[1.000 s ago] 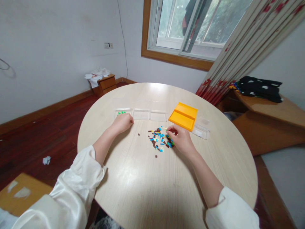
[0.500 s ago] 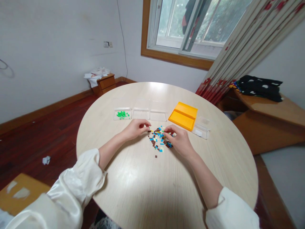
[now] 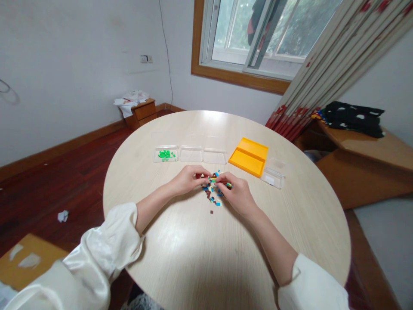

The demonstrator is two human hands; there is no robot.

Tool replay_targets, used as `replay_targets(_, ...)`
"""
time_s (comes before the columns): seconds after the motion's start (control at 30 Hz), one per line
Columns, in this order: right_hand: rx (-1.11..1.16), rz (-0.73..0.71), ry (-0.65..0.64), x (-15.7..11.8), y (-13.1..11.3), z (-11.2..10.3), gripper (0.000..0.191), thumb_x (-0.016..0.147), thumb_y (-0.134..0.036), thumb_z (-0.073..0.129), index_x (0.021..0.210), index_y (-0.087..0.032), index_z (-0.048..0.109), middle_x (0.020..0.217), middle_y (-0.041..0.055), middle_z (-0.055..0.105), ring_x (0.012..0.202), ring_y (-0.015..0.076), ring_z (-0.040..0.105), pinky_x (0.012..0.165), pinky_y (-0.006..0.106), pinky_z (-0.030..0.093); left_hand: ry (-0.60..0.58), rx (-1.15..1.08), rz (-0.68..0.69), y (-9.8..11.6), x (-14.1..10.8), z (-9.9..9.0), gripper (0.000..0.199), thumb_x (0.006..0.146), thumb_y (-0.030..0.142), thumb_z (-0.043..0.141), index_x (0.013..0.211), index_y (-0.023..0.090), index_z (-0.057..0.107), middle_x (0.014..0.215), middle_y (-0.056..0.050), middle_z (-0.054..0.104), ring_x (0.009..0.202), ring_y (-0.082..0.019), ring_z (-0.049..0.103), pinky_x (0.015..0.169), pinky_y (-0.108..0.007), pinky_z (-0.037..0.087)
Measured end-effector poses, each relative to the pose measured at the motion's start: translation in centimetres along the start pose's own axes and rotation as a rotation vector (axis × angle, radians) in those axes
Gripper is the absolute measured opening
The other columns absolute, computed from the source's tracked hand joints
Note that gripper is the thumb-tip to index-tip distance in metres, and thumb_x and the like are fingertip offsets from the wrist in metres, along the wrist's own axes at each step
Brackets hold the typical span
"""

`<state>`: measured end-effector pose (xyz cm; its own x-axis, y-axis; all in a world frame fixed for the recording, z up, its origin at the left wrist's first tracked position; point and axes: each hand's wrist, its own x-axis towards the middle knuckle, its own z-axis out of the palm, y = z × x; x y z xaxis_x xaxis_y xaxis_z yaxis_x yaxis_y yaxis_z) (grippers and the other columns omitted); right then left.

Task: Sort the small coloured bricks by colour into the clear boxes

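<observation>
Over the pile of small toy bricks [image 3: 212, 199], my left hand [image 3: 189, 181] and my right hand [image 3: 238, 193] almost meet at the fingertips. A small green brick [image 3: 213, 181] shows at my right hand's pinched thumb and finger. Beside it is a yellow brick [image 3: 213, 178] between the two hands, close to my left fingertips. My left thumb and fingers are closed in a pinch, partly hiding small pieces. Brown, blue and pale bricks lie scattered below, some covered by the hands. One brown brick [image 3: 211, 212] lies apart, nearer to me.
Behind the hands stand a clear box with green bricks [image 3: 166, 154] and two more clear boxes [image 3: 191, 153], lids up. To the right are an open orange case [image 3: 248, 162] and a small clear box [image 3: 272, 178]. The round table [image 3: 200, 254] has a curved edge.
My left hand has moved right and my right hand slightly left, bringing the fingertips together. The green brick has moved left with my right hand. The boxes stay put.
</observation>
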<state>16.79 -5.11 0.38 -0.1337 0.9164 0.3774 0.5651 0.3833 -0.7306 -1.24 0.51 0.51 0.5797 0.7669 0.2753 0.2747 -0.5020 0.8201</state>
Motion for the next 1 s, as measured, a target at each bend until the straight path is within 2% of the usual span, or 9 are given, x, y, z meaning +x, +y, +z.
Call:
replay_targets(0.4,-0.038,-0.032,0.022,0.0,-0.1,0.2,0.008,0.076,-0.018,0.052,0.073,-0.019,0.059,0.072,0.0003,0.067,0.065,0.0125,0.061,0.064,0.023,0.045,-0.026,-0.015,0.064,0.1,-0.2,0.5,0.013,0.077,0.018,0.060,0.083,0.014,0.070,0.075,-0.003,0.067,0.063,-0.009,0.052,0.061,-0.021,0.040)
replay_targets(0.63,-0.016,-0.021,0.009,0.1,0.0,0.0,0.008,0.077,-0.023,0.055,0.075,-0.018,0.061,0.072,0.0011,0.067,0.065,0.0130,0.060,0.064,0.024,0.046,-0.010,0.020,0.068,0.1,0.0,0.4,0.012,0.076,0.019,0.059,0.078,0.013,0.069,0.068,-0.002,0.065,0.059,-0.009,0.049,0.058,-0.021,0.038)
replay_targets(0.73,-0.075,0.007,0.087,0.6,1.0,-1.2,0.013,0.079,-0.026,0.054,0.078,-0.017,0.063,0.075,0.0037,0.068,0.068,0.0148,0.060,0.067,0.027,0.047,0.132,0.098,0.036,-0.5,0.3,-0.8,0.012,0.075,0.019,0.058,0.078,0.013,0.069,0.070,-0.002,0.066,0.059,-0.009,0.048,0.059,-0.022,0.039)
replay_targets(0.83,-0.220,0.067,0.192,1.1,2.6,-2.6,0.017,0.079,-0.021,0.051,0.082,-0.016,0.067,0.080,0.0065,0.069,0.073,0.0172,0.061,0.070,0.030,0.047,0.436,0.258,-0.072,-1.7,0.7,-2.9,0.015,0.075,0.020,0.055,0.080,0.014,0.068,0.073,-0.003,0.067,0.059,-0.010,0.047,0.060,-0.024,0.039)
replay_targets(0.9,-0.314,0.077,0.158,1.2,3.6,-3.1,0.021,0.078,-0.014,0.048,0.082,-0.016,0.068,0.082,0.0074,0.069,0.078,0.0179,0.061,0.074,0.030,0.046,0.581,0.358,-0.154,-2.6,0.8,-4.5,0.016,0.075,0.020,0.054,0.080,0.014,0.068,0.075,-0.004,0.067,0.060,-0.012,0.050,0.061,-0.025,0.040)
replay_targets(1.0,-0.401,0.065,0.003,1.1,4.3,-3.0,0.028,0.075,-0.005,0.045,0.081,-0.015,0.070,0.083,0.0085,0.067,0.080,0.0174,0.060,0.076,0.029,0.046,0.682,0.495,-0.232,-3.8,0.8,-6.4,0.016,0.074,0.019,0.053,0.079,0.013,0.068,0.080,-0.006,0.068,0.067,-0.015,0.055,0.067,-0.026,0.042)
